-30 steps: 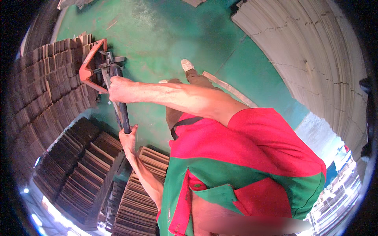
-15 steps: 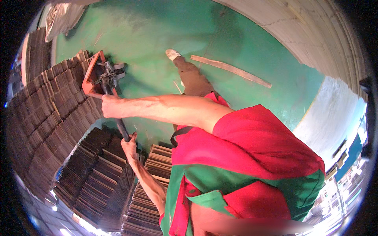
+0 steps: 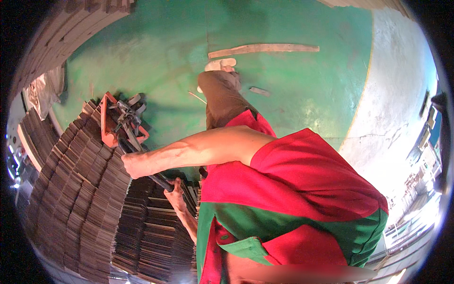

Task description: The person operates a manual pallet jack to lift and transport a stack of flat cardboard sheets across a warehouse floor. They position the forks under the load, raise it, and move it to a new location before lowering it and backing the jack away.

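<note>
My right hand [image 3: 131, 166] is shut around the black shaft of a pallet jack handle [image 3: 142, 156], with the arm reaching across from the red sleeve. My left hand [image 3: 176, 191] grips the same shaft lower down, close to my body. The handle's red loop head [image 3: 108, 124] with its metal levers lies against the brown cardboard stacks [image 3: 80, 189]. My leg in brown trousers ends in a pale shoe [image 3: 220, 64] on the green floor [image 3: 156, 52].
Stacks of flat brown cardboard sheets fill the left and lower left, with more [image 3: 151, 236] just below my hands. A long pale board [image 3: 265, 48] lies on the green floor at the top. A bare concrete strip [image 3: 397, 109] runs along the right.
Both hands have stayed on the handle and sit lower in the picture. The view has swung, so the board and concrete strip show more, and my foot has shifted right.
</note>
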`<action>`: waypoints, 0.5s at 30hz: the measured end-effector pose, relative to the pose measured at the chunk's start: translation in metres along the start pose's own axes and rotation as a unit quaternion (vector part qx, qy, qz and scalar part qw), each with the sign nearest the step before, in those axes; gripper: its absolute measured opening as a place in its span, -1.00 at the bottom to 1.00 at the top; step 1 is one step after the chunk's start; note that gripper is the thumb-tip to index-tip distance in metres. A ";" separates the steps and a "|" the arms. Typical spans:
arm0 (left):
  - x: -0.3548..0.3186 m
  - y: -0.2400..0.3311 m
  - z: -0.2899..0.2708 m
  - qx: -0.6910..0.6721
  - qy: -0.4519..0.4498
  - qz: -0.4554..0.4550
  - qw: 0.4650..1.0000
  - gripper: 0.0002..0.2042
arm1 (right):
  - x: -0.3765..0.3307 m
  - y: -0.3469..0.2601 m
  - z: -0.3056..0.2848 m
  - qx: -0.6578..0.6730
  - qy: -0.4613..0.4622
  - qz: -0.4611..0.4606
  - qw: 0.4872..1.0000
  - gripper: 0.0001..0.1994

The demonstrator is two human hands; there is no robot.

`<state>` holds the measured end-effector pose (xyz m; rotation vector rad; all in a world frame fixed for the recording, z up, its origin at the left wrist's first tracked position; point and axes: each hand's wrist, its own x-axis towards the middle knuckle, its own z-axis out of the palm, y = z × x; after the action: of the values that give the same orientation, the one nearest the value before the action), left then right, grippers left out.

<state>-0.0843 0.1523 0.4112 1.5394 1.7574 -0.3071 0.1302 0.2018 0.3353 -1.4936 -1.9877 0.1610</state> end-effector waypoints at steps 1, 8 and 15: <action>0.007 0.007 -0.011 -0.011 -0.012 0.002 1.000 -0.69 | 0.013 0.004 0.001 -0.004 -0.001 0.009 1.000 -0.91; 0.073 0.019 -0.083 0.007 -0.034 -0.022 0.999 -0.71 | 0.100 0.025 0.039 -0.002 0.025 0.017 1.000 -0.95; 0.127 0.044 -0.132 0.007 -0.063 0.010 0.998 -0.74 | 0.167 0.061 0.057 0.012 0.001 -0.006 1.000 -0.98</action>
<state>-0.0916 0.3396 0.4284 1.5133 1.6449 -0.3976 0.1238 0.3883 0.3319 -1.4651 -1.9861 0.1765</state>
